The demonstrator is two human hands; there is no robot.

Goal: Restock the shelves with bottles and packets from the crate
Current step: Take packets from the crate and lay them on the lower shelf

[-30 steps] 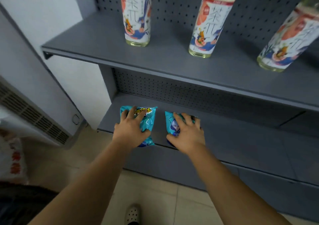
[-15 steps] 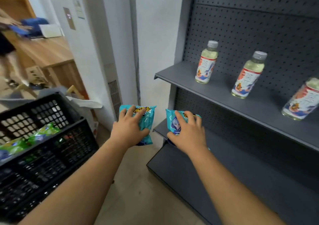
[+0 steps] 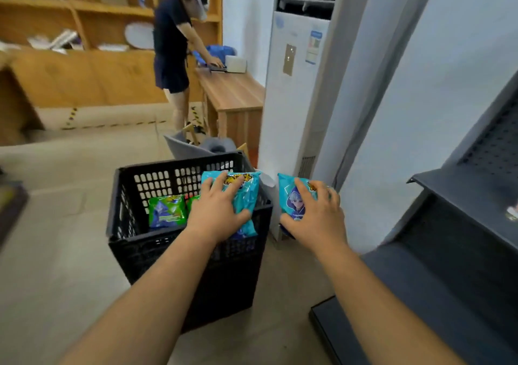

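Observation:
My left hand [image 3: 217, 213] grips a teal snack packet [image 3: 248, 196] and holds it over the right rim of the black plastic crate [image 3: 179, 266]. My right hand [image 3: 316, 219] grips a second teal packet [image 3: 294, 199] in the air, just right of the crate. Green packets [image 3: 166, 212] lie inside the crate. The grey shelf unit [image 3: 454, 193] stands at the right edge of view, its lower shelf [image 3: 420, 289] beside my right forearm.
A tall white air conditioner [image 3: 297, 84] stands behind the crate against the wall. Another person [image 3: 173, 45] bends over a wooden desk [image 3: 229, 92] further back. Wooden shelving [image 3: 84, 28] fills the far wall. A grey chair [image 3: 193, 147] sits behind the crate.
My view has swung left from the grey shelves to the crate. Both hands still hold their teal packets, which now hang over and beside the crate instead of on the lower shelf.

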